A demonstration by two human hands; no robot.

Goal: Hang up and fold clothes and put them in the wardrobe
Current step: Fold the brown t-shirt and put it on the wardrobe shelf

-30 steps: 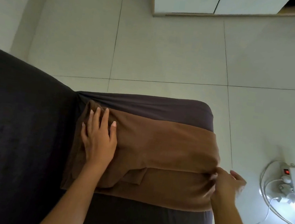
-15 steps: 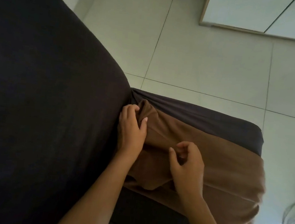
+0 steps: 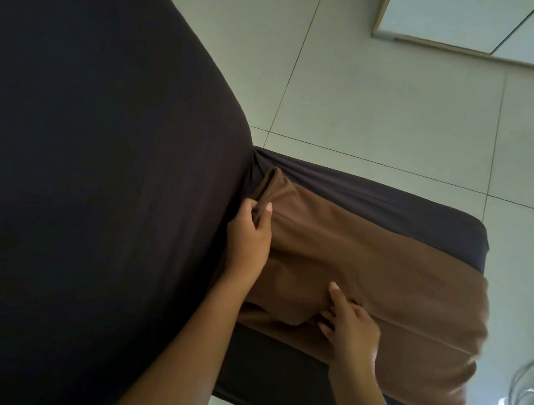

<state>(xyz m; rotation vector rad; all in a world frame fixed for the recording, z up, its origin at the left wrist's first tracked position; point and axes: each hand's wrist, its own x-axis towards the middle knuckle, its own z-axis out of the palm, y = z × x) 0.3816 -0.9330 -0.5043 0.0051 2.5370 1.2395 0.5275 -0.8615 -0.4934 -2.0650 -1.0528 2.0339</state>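
Observation:
A brown garment (image 3: 383, 282), folded into a long band, lies across the dark-covered seat (image 3: 392, 203). My left hand (image 3: 250, 233) grips the garment's far left corner, with the cloth bunched between thumb and curled fingers beside the big dark cushion. My right hand (image 3: 349, 328) sits at the garment's near edge; its fingers curl into a fold there and pinch the cloth. The garment's right end hangs over the seat's right side.
A large dark cushion (image 3: 96, 166) fills the left half of the view. Pale floor tiles (image 3: 387, 99) lie beyond the seat. A white wardrobe base (image 3: 479, 23) stands at the top right. White cables (image 3: 526, 398) lie on the floor at the right edge.
My left hand went from flat on the garment to gripping its left corner. My right hand left the right end, came to the near middle edge and took hold of a fold. The view swung left.

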